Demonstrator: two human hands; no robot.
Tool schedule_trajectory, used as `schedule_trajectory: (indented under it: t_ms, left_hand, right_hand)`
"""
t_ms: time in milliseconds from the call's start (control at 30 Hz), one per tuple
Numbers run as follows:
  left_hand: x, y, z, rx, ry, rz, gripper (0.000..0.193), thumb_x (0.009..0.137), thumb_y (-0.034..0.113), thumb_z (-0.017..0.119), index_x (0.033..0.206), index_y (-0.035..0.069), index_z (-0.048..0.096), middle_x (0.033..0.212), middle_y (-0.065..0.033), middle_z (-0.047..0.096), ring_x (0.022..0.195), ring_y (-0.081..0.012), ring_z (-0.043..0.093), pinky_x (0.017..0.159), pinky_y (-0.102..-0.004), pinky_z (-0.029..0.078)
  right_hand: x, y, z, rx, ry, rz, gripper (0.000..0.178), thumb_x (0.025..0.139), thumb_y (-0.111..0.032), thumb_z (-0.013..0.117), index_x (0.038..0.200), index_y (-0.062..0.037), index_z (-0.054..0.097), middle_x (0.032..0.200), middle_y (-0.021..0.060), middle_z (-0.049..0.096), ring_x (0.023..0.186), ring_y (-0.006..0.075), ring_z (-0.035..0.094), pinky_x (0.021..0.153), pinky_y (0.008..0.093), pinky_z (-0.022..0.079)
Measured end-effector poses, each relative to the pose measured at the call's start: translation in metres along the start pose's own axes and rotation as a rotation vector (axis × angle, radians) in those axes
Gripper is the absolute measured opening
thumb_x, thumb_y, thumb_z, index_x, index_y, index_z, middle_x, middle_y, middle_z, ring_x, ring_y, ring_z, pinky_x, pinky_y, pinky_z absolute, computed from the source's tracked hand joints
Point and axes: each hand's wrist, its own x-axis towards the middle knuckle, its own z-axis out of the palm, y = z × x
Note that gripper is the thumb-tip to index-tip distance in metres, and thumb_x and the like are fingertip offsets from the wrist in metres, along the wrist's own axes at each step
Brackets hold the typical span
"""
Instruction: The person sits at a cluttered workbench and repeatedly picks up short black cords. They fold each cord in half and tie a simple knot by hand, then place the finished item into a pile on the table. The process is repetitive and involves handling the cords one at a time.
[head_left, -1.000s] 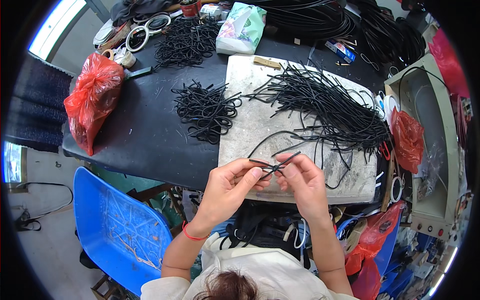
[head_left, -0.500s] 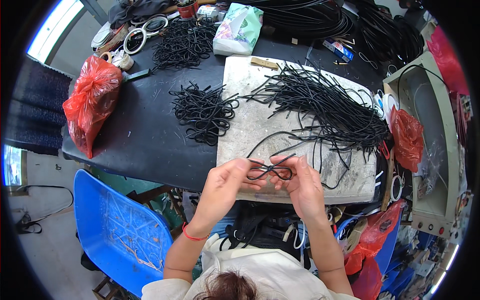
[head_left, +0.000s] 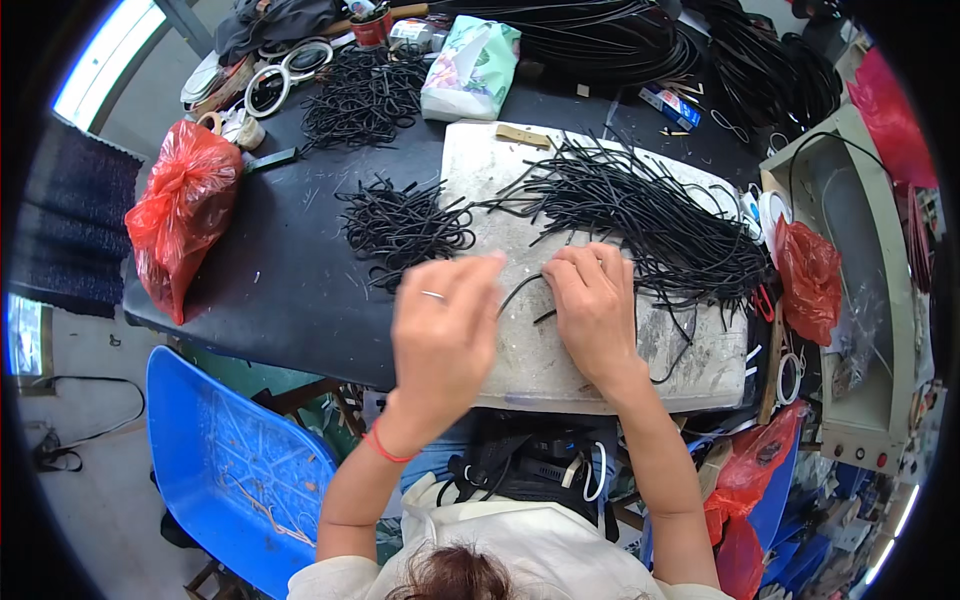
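Tangle risk beside straight cords (head_left: 650,215)

One loose cord (head_left: 516,288) runs to the fingertips of the right hand (head_left: 592,310), between middle and near edge of the pale board (head_left: 490,175). Because neighbouring cords cross, pulling one could drag others along. The left hand (head_left: 445,320) might also brush the looped cords (head_left: 400,225) overlapping the board's left edge.

Right hand points away from the body, fingers bent, partly closed; its grip I cannot tell. Left hand, blurred, hovers above that left edge, fingers curled; its contents are unclear.
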Motion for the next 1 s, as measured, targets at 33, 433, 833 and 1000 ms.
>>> schedule_trajectory:
  t_ms: [33, 433, 833, 1000]
  left_hand:
    - [-0.004, 0.004, 0.009, -0.031, -0.022, -0.012, 0.029, 0.071, 0.004, 0.064, 0.101, 0.004, 0.060, 0.092, -0.0096, 0.059, 0.087, -0.0268, 0.052, 0.076, -0.0346, 0.042]
    - [-0.020, 0.004, 0.004, 0.007, -0.169, -0.214, 0.020, 0.079, -0.001, 0.055, 0.099, 0.000, 0.059, 0.088, -0.0138, 0.051, 0.071, -0.0247, 0.053, 0.063, -0.0308, 0.044]
    - [-0.024, 0.004, -0.026, -0.987, -0.387, -0.775, 0.022, 0.084, 0.009, 0.058, 0.103, -0.002, 0.060, 0.087, -0.0081, 0.063, 0.077, -0.0122, 0.060, 0.069, -0.0238, 0.049]
    - [-0.020, 0.012, -0.012, -1.360, -0.250, -0.954, 0.024, 0.087, 0.014, 0.057, 0.105, -0.002, 0.058, 0.089, -0.0083, 0.062, 0.076, -0.0136, 0.061, 0.066, -0.0236, 0.051]
  right_hand:
    - [0.000, 0.002, 0.001, 0.003, 0.011, -0.027, 0.016, 0.072, -0.007, 0.062, 0.087, -0.0035, 0.058, 0.095, 0.0059, 0.055, 0.091, 0.0237, 0.049, 0.078, 0.0341, 0.036]
    - [0.006, -0.004, -0.017, 0.187, -0.075, -0.053, 0.019, 0.074, -0.009, 0.062, 0.092, -0.0056, 0.056, 0.088, 0.0062, 0.054, 0.088, 0.0235, 0.049, 0.079, 0.0359, 0.034]
    - [0.018, -0.012, -0.041, 0.460, 0.312, 0.113, 0.018, 0.072, 0.001, 0.066, 0.089, -0.0038, 0.060, 0.076, 0.0081, 0.058, 0.063, 0.0213, 0.057, 0.053, 0.0279, 0.045]
    - [0.008, -0.043, -0.034, 0.552, 0.190, 0.221, 0.016, 0.076, 0.002, 0.061, 0.091, -0.0023, 0.060, 0.079, 0.0090, 0.059, 0.066, 0.0177, 0.059, 0.052, 0.0263, 0.046]
